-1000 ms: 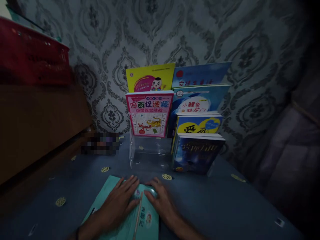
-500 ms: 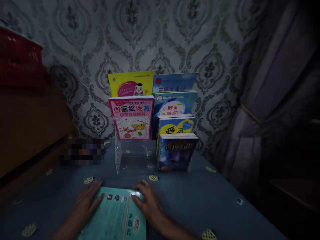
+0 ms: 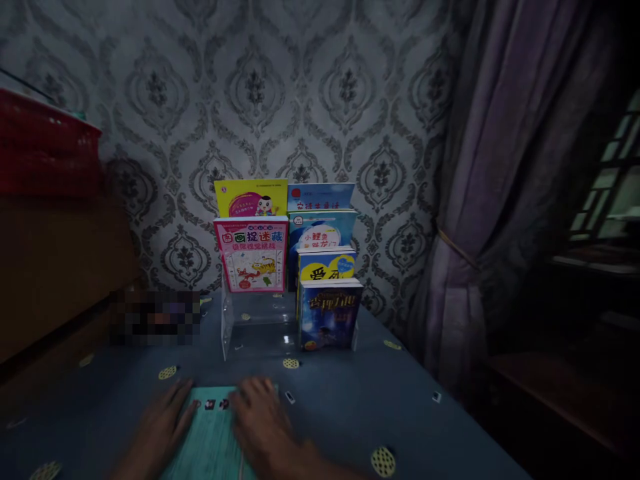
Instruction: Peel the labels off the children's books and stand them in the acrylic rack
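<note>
A teal book (image 3: 206, 437) lies flat on the table in front of me, small pictures along its far edge. My left hand (image 3: 163, 423) rests along its left edge, fingers stretched forward and thumb over the cover. Across the book's right part lies my right hand (image 3: 261, 417), palm down with the fingers extended and somewhat blurred; it hides that side of the cover. Beyond the hands stands a clear stepped rack (image 3: 226, 330). A pink picture book (image 3: 254, 260) and a yellow book (image 3: 250, 193) lean in its left side; a dark blue book (image 3: 330, 317) is front right.
Behind the dark blue book stand a yellow-and-blue book (image 3: 325, 265), a light blue book (image 3: 323, 230) and another blue book (image 3: 320, 193). A red container (image 3: 50, 147) sits on a brown box (image 3: 60, 267) at left. A purple curtain (image 3: 465, 200) hangs right of the blue table (image 3: 340, 407).
My right hand has moved left and farther over the teal book, covering its right part. My left hand stays at the left edge. The view has tilted up and turned right.
</note>
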Demonstrator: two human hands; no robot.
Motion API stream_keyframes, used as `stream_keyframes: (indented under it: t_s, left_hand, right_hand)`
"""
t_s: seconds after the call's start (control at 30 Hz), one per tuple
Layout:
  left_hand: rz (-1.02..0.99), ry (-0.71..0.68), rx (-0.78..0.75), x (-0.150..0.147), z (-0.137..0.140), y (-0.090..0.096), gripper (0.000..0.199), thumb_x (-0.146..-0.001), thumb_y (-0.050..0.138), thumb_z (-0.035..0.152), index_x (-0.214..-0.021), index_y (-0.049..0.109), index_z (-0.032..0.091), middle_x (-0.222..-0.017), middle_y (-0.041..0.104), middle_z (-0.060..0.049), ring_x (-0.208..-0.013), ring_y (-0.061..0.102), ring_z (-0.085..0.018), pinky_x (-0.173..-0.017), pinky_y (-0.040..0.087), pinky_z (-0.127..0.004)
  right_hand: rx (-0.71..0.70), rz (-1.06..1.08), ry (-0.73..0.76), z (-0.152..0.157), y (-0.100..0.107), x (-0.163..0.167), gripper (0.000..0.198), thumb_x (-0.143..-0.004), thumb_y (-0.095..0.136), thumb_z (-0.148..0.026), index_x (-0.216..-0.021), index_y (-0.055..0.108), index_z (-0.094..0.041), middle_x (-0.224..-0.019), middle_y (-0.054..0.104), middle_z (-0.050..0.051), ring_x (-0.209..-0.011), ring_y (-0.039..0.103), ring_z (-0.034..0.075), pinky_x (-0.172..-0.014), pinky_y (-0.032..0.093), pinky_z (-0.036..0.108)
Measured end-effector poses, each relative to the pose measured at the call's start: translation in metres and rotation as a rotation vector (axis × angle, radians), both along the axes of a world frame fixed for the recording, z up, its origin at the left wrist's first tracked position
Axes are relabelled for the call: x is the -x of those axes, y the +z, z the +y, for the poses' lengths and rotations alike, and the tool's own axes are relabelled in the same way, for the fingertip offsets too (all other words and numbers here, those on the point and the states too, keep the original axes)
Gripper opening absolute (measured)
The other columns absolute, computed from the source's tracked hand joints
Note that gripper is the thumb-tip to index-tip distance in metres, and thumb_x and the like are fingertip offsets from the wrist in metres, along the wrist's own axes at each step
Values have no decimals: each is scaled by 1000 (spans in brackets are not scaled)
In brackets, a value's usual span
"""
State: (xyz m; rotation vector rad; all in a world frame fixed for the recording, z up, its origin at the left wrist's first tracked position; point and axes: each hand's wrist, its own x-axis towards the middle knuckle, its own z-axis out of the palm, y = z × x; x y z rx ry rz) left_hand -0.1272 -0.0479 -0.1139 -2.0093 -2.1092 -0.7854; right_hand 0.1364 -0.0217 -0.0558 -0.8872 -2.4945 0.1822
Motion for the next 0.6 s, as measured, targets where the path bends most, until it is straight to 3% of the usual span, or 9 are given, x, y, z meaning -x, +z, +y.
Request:
stream_keyframes:
  t_s: [0.07, 0.13, 0.23, 0.3, 0.47, 0.6]
  left_hand:
    - [-10, -12, 11, -1, -1, 6, 55, -92, 42, 49, -129, 70, 18, -134, 69, -12, -124, 67, -31, -104, 55, -47]
    - [-12, -22, -5, -1, -1, 9, 55, -91, 42, 48, -126, 71, 17, -132, 70, -13, -122, 68, -30, -103, 56, -46]
    - [15, -38, -42, -1, 0, 13, 54, -90, 41, 47, -122, 73, 18, -129, 72, -13, -119, 69, -29, -102, 57, -44]
    - [33, -45, -32, -3, -2, 18, 54, -91, 40, 48, -122, 73, 19, -128, 72, -11, -119, 69, -28, -102, 56, -45]
    - [64, -65, 63, -10, -13, 41, 59, -93, 36, 47, -127, 70, 13, -132, 70, -14, -123, 67, -29, -105, 54, -46]
    - [209, -61, 14, -16, -17, 54, 55, -94, 33, 41, -124, 72, 15, -136, 68, -15, -130, 61, -30, -110, 48, -50]
  right_hand:
    - [83, -83, 197, -16, 7, 19, 53, -89, 70, -35, -136, 58, -15, -147, 56, 17, -134, 54, 32, -116, 41, 50]
    - [166, -100, 264, -29, 11, 33, 63, -91, 67, -37, -146, 50, -10, -156, 46, 19, -145, 42, 33, -123, 30, 51]
    - [300, -63, 184, -39, 16, 33, 72, -95, 60, -43, -154, 40, -9, -163, 35, 19, -154, 27, 32, -127, 19, 52]
    - [351, -50, 92, -38, 23, 19, 75, -96, 57, -48, -156, 38, -8, -164, 32, 20, -155, 24, 31, -128, 16, 52]
    - [351, -63, -150, -30, 43, -29, 68, -98, 52, -41, -153, 40, -2, -161, 37, 22, -153, 29, 32, -127, 17, 52]
    - [348, -45, -174, -28, 44, -44, 64, -100, 49, -42, -153, 42, -6, -160, 41, 21, -151, 33, 30, -126, 19, 51]
